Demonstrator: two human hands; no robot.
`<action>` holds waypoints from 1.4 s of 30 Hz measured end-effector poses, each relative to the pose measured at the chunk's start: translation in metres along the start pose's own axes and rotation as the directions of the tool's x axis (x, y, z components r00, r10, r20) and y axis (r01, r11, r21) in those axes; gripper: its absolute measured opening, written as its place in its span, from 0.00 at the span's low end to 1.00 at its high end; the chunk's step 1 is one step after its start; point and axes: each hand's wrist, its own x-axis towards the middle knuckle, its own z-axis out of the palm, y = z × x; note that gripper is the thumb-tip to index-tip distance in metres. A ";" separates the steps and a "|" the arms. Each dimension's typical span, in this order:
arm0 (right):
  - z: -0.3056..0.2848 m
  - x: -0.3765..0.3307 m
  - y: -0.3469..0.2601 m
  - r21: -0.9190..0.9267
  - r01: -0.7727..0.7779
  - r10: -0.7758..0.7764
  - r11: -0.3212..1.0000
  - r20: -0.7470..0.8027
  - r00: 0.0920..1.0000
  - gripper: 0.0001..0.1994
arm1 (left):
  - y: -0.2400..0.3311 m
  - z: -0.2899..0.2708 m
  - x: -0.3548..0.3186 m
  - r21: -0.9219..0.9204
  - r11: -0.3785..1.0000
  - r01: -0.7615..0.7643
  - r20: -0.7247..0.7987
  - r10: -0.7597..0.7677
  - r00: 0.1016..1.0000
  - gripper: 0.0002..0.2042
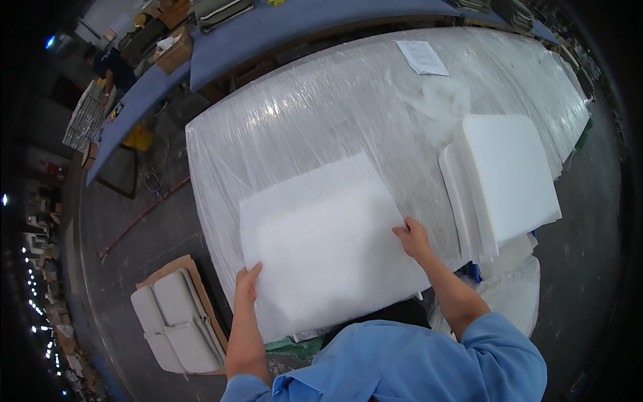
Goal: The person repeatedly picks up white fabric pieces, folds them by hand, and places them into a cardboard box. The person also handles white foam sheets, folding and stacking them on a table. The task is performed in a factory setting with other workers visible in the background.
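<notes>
A white, soft-looking sheet of padding (325,241), roughly rectangular, lies in front of me over a plastic-wrapped surface. At its left edge my left hand (248,281) is closed, thumb on top and the other fingers mostly hidden. My right hand (414,240) pinches the right edge the same way, a little farther off. To the right sits a stack of white foam pads (514,175) with rounded far corners, apart from my hands.
Clear plastic film (288,114) covers the broad surface, with a paper sheet (422,57) at its far side. Grey cushions (177,318) lie on cardboard at lower left. Blue tables (268,37) stand beyond. A person (112,68) works at far left.
</notes>
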 end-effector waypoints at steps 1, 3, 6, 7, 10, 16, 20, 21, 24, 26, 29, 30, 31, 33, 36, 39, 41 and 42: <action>-0.001 0.000 0.004 0.033 -0.044 0.044 0.998 0.007 0.999 0.19 | 0.003 0.005 -0.003 0.006 1.000 0.009 -0.004 -0.009 1.000 0.35; 0.001 -0.001 0.004 0.111 -0.122 0.117 0.986 0.049 0.992 0.21 | 0.001 -0.001 -0.001 0.002 1.000 0.009 0.008 -0.009 1.000 0.37; 0.006 0.009 -0.010 0.062 -0.123 0.118 0.990 0.079 0.990 0.19 | 0.001 -0.005 0.008 -0.029 0.999 0.030 0.056 -0.029 0.998 0.37; 0.009 0.013 -0.017 0.070 -0.105 0.099 0.992 0.081 0.992 0.19 | 0.001 -0.005 0.013 -0.038 0.997 0.069 0.047 -0.067 0.997 0.36; 0.020 0.020 -0.020 0.063 -0.082 0.080 0.995 0.026 0.996 0.21 | 0.000 0.003 0.018 -0.095 0.994 0.045 0.103 -0.036 0.994 0.31; 0.039 0.027 -0.017 0.011 -0.055 0.056 0.998 -0.168 0.984 0.22 | -0.021 0.025 0.025 0.182 0.954 -0.239 -0.288 0.284 0.914 0.27; 0.032 0.040 0.008 -0.037 0.056 -0.064 0.998 -0.274 0.960 0.22 | -0.026 0.035 0.030 0.317 0.905 -0.285 -0.362 0.393 0.845 0.26; 0.032 0.042 0.011 -0.042 0.070 -0.079 0.997 -0.296 0.952 0.22 | -0.028 0.035 0.031 0.334 0.901 -0.278 -0.373 0.397 0.839 0.26; 0.027 0.048 0.018 0.007 0.062 -0.058 0.998 -0.276 0.959 0.21 | -0.028 0.035 0.035 0.327 0.902 -0.283 -0.402 0.404 0.822 0.25; 0.025 0.049 0.024 0.017 0.072 -0.065 0.997 -0.252 0.966 0.21 | -0.028 0.036 0.037 0.242 0.916 -0.321 -0.419 0.397 0.817 0.24; 0.026 0.050 0.031 0.055 0.029 -0.017 0.998 -0.217 0.976 0.20 | -0.028 0.036 0.036 0.175 0.937 -0.304 -0.445 0.350 0.824 0.24; 0.026 0.051 0.033 0.070 0.004 0.010 0.998 -0.205 0.979 0.20 | -0.028 0.036 0.036 0.153 0.946 -0.284 -0.416 0.323 0.850 0.24; 0.026 0.051 0.035 0.119 -0.001 0.021 0.993 -0.169 0.985 0.20 | -0.027 0.036 0.036 0.132 0.956 -0.263 -0.385 0.294 0.875 0.24; 0.024 0.055 0.036 0.215 -0.018 0.039 0.976 -0.094 0.995 0.19 | -0.022 0.030 0.034 0.039 0.974 -0.224 -0.216 0.227 0.949 0.25; -0.003 0.070 0.026 0.145 -0.059 0.040 0.988 0.130 0.991 0.21 | -0.006 -0.004 0.036 -0.093 0.992 -0.088 0.138 0.101 0.985 0.28; -0.018 0.107 -0.025 0.344 -0.267 0.176 0.900 0.273 0.946 0.26 | 0.024 -0.036 0.057 -0.091 0.992 0.091 0.256 -0.065 0.964 0.33; -0.015 0.142 -0.042 0.181 -0.280 0.221 0.943 0.290 0.931 0.31 | 0.055 -0.033 0.085 -0.083 0.984 0.159 0.304 -0.127 0.944 0.36; -0.008 0.158 -0.056 0.091 -0.292 0.255 0.952 0.296 0.921 0.32 | 0.064 -0.027 0.097 -0.077 0.983 0.167 0.298 -0.137 0.945 0.37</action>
